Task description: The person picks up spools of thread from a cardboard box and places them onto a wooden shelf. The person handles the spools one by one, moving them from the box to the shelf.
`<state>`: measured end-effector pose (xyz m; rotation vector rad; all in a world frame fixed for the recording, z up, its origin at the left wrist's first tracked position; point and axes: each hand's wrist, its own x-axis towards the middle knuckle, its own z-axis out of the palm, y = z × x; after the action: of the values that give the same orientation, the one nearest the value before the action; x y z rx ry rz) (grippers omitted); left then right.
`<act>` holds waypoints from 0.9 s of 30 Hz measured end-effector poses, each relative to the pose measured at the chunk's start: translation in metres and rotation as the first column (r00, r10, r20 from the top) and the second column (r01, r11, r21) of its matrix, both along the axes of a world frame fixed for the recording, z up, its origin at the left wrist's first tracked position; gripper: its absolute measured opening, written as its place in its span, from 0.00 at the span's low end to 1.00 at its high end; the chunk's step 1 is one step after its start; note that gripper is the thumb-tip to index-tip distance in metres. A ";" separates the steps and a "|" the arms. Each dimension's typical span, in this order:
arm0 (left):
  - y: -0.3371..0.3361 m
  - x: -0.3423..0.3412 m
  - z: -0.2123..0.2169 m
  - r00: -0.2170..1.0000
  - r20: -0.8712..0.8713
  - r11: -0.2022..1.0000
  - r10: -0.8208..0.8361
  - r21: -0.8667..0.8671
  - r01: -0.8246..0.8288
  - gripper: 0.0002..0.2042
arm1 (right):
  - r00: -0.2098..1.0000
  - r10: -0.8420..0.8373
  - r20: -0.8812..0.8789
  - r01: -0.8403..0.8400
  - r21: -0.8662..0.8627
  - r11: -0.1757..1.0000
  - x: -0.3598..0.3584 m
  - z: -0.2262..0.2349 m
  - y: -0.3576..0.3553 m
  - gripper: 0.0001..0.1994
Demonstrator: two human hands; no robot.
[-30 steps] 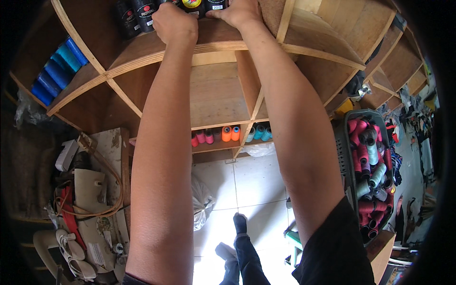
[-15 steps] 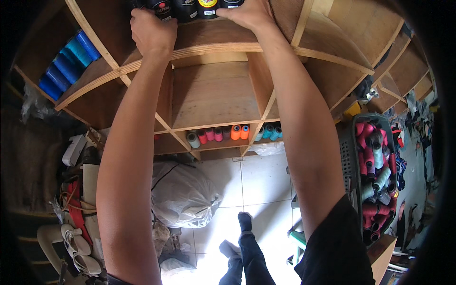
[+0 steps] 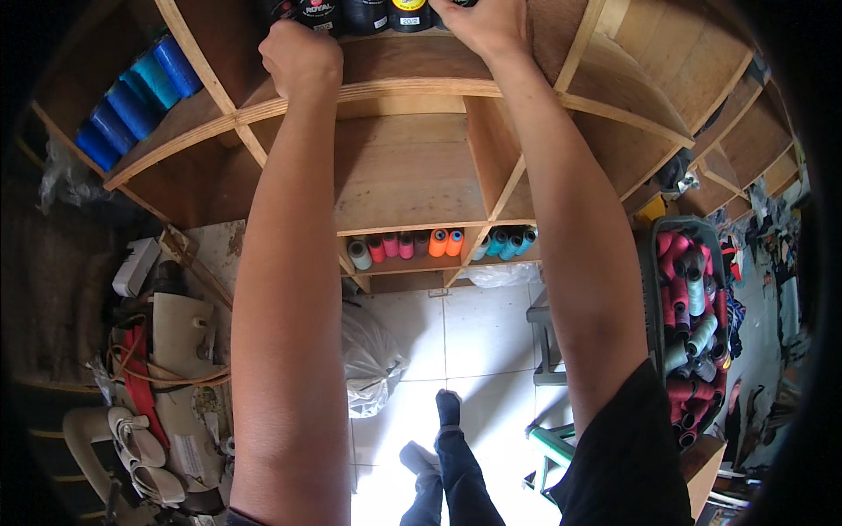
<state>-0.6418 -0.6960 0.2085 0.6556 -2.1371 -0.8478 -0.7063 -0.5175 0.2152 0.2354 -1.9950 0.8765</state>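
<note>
A row of black thread spools [image 3: 365, 16] stands in the upper middle compartment of the wooden shelf [image 3: 412, 89], cut off by the top edge of the view. One has a yellow label [image 3: 410, 7]. My left hand [image 3: 303, 58] is closed at the row's left end, its curled fingers against a black spool. At the right end my right hand [image 3: 488, 28] holds another black spool, thumb across its front and the other fingers mostly hidden. Both arms reach up and forward.
Blue spools [image 3: 132, 107] fill a compartment at left. Pink, orange and teal spools [image 3: 438, 243] line the bottom shelf. At right stands a basket [image 3: 653, 289] of mixed spools. A plastic bag [image 3: 370, 359], a green-edged stool [image 3: 551, 445] and a sewing machine [image 3: 180, 333] are lower down.
My left forearm has swung to the right, uncovering more of the sewing machine. The view has shifted slightly. Both hands remain at the ends of the black spool row.
</note>
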 end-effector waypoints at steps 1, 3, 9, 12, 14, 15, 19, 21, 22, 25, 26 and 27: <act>0.000 0.001 0.000 1.000 0.005 1.000 0.000 0.003 0.000 0.12 | 1.000 0.000 -0.011 0.000 -0.001 1.000 0.001 0.000 0.000 0.32; 0.002 0.001 0.002 1.000 0.016 1.000 -0.003 0.009 0.002 0.12 | 0.999 -0.004 -0.053 0.004 0.003 1.000 -0.001 -0.001 0.000 0.30; 0.002 -0.001 -0.001 0.999 0.024 0.999 -0.028 -0.022 0.029 0.13 | 0.990 -0.046 -0.137 0.052 0.046 0.998 -0.009 -0.005 0.003 0.28; 0.001 -0.003 -0.004 1.000 0.005 0.994 0.008 -0.107 -0.007 0.13 | 0.987 -0.048 -0.152 0.055 0.041 0.998 -0.010 -0.005 0.003 0.27; 0.003 -0.002 -0.001 0.998 0.058 0.995 -0.014 -0.093 0.019 0.14 | 0.982 -0.048 -0.180 0.055 0.034 0.998 -0.010 -0.005 0.003 0.26; 0.002 0.000 -0.001 0.996 0.085 0.996 -0.023 -0.087 0.030 0.15 | 0.976 -0.046 -0.213 0.055 0.037 0.998 -0.009 -0.004 0.002 0.25; -0.009 -0.008 -0.016 0.963 -0.269 0.961 0.023 -0.261 -0.096 0.16 | 0.934 -0.026 -0.357 0.040 0.030 0.999 0.002 0.003 -0.005 0.20; -0.010 -0.009 -0.024 0.901 -0.415 0.958 -0.124 -0.288 0.000 0.15 | 0.891 -0.010 -0.454 0.043 0.061 0.997 0.006 0.005 -0.002 0.17; -0.021 -0.006 -0.022 0.875 -0.438 0.895 -0.205 -0.445 -0.013 0.14 | 0.861 0.001 -0.509 0.051 0.088 0.995 0.006 0.004 0.000 0.16; -0.058 0.005 0.034 0.878 -0.365 0.472 -0.309 -0.861 -0.191 0.11 | 0.793 0.015 -0.609 0.040 0.078 0.996 0.008 0.012 -0.012 0.10; -0.061 0.003 0.053 0.889 -0.376 0.440 -0.260 -0.866 -0.238 0.11 | 0.779 0.001 -0.627 0.051 0.065 0.997 0.006 0.021 -0.020 0.09; -0.066 0.002 0.069 0.899 -0.387 0.404 -0.205 -0.870 -0.282 0.11 | 0.766 -0.008 -0.643 0.055 0.054 0.997 0.003 0.028 -0.032 0.07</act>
<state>-0.6397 -0.7625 0.2774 -0.1092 -1.7496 0.3190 -0.7029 -0.5492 0.2435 0.4741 -1.3714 0.5895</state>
